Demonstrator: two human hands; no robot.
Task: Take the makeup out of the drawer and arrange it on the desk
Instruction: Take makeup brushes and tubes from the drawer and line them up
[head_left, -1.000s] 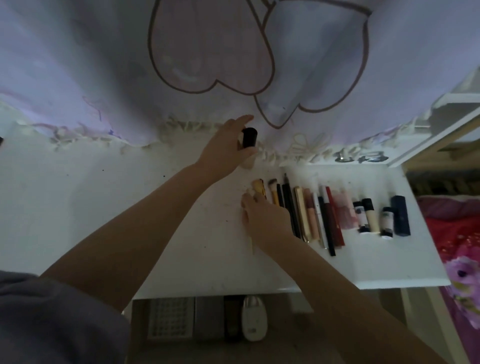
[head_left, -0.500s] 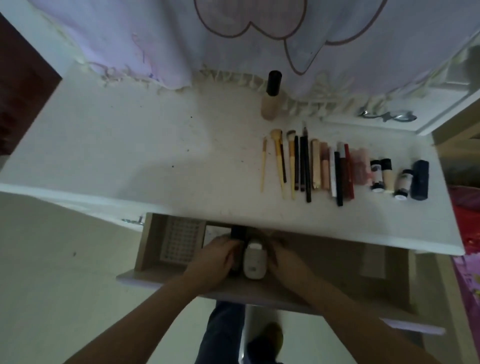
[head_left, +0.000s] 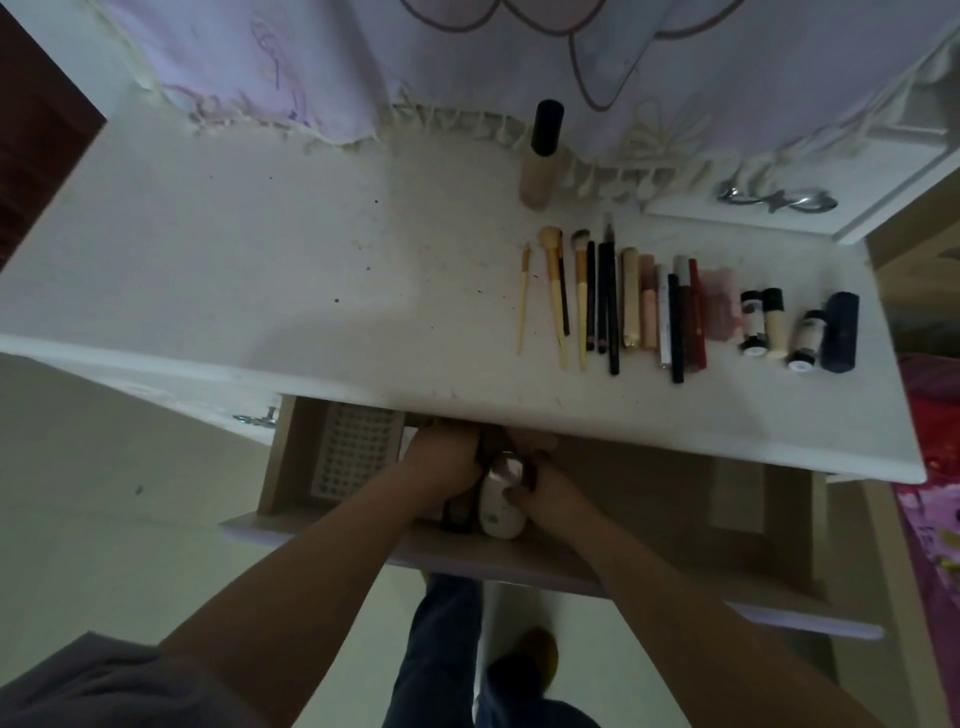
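The drawer (head_left: 649, 566) stands pulled out under the white desk (head_left: 260, 270). Both my hands are inside it, side by side. My right hand (head_left: 545, 483) grips the upper end of a white oval case (head_left: 501, 512). My left hand (head_left: 447, 462) lies over a dark flat item (head_left: 460, 514) just left of the case, its fingertips hidden under the desk edge. On the desk lies a neat row of brushes (head_left: 558, 296), pencils and tubes (head_left: 649, 306), and small bottles (head_left: 774, 322). A beige bottle with a black cap (head_left: 540, 156) stands upright behind the row.
A white perforated tray (head_left: 358, 452) sits in the drawer's left part. A fringed lilac cloth (head_left: 467, 62) hangs along the desk's back. A metal handle (head_left: 776, 200) lies at the back right. Pink bedding (head_left: 935, 493) is at the right; my legs stand below the drawer.
My hands left the desk, where the capped bottle now stands alone, and dropped into the drawer. Since half a second ago they have closed in around the white case.
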